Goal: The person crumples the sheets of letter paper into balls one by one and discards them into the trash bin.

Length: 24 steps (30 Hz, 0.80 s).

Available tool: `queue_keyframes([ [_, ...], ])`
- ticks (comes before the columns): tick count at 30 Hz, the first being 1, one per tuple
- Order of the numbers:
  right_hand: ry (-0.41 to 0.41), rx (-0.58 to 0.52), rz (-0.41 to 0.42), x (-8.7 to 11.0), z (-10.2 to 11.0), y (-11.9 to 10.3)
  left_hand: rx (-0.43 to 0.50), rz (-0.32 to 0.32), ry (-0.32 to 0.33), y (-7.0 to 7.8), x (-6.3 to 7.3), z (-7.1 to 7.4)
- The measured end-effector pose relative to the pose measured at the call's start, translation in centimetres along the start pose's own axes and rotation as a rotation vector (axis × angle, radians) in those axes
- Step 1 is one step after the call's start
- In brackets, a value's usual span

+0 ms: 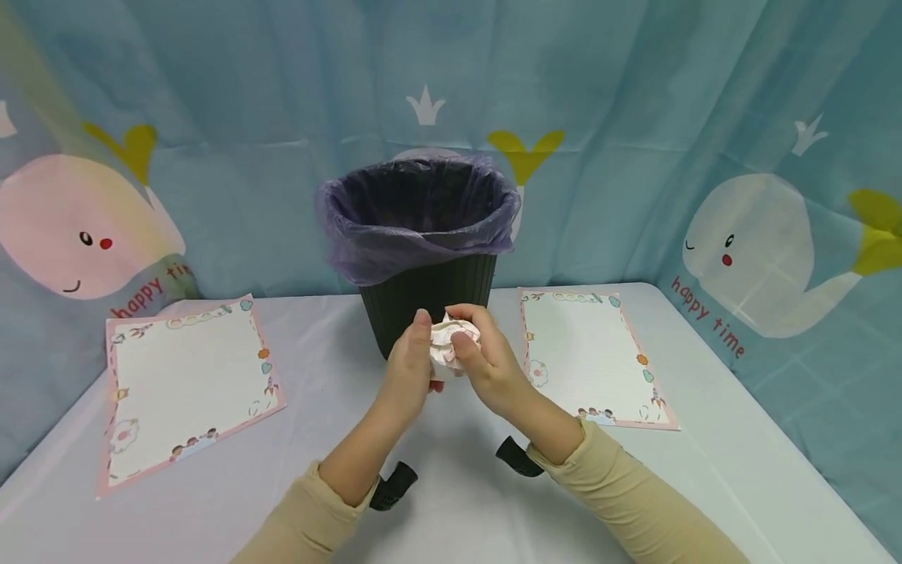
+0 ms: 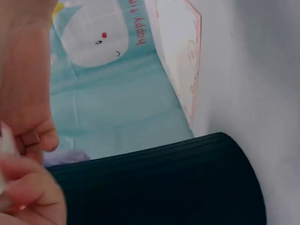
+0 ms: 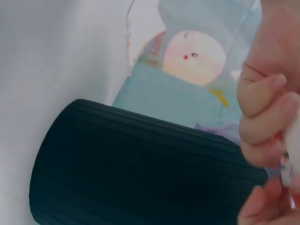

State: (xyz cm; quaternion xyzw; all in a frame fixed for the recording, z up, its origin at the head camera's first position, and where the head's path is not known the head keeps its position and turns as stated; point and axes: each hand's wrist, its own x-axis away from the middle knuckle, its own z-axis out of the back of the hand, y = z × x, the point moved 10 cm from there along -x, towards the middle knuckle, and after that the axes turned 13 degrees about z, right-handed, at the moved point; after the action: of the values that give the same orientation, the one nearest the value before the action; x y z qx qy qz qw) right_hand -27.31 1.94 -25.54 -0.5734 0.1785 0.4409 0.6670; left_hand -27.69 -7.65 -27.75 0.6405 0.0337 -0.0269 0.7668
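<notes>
In the head view, a crumpled ball of white paper with pink edging (image 1: 443, 348) is between my two hands, in front of the bin. My left hand (image 1: 406, 370) grips it from the left, thumb pointing up along its side. From the right, my right hand (image 1: 497, 371) holds the same ball, with its thumb pressed on the near face. Curled fingers and a bit of the paper (image 3: 294, 145) show at the right edge of the right wrist view. Parts of the ball are hidden by the fingers.
A dark ribbed bin (image 1: 430, 294) with a purple liner bag (image 1: 416, 249) stands at the back of the white table (image 1: 451, 501). Decorated paper sheets lie to its left (image 1: 190, 384) and right (image 1: 588, 356). A blue whale-print curtain (image 1: 282, 94) hangs behind.
</notes>
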Motion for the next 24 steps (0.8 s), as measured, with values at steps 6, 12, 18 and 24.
queue_keyframes([
  [6,-0.136,-0.113,-0.075,0.2,-1.2,0.5,0.011,-0.077,0.1,0.2,0.3,1.4],
  [12,-0.037,-0.163,-0.079,0.4,-1.2,0.2,0.19,-0.072,0.137,-0.2,0.2,1.5],
  [18,0.132,-0.005,-0.005,0.6,0.0,0.3,0.245,0.016,0.063,-1.1,-0.4,0.5],
  [24,0.259,-0.285,-0.287,1.2,2.3,3.4,-0.037,-0.022,-0.296,-0.4,0.8,-1.8],
])
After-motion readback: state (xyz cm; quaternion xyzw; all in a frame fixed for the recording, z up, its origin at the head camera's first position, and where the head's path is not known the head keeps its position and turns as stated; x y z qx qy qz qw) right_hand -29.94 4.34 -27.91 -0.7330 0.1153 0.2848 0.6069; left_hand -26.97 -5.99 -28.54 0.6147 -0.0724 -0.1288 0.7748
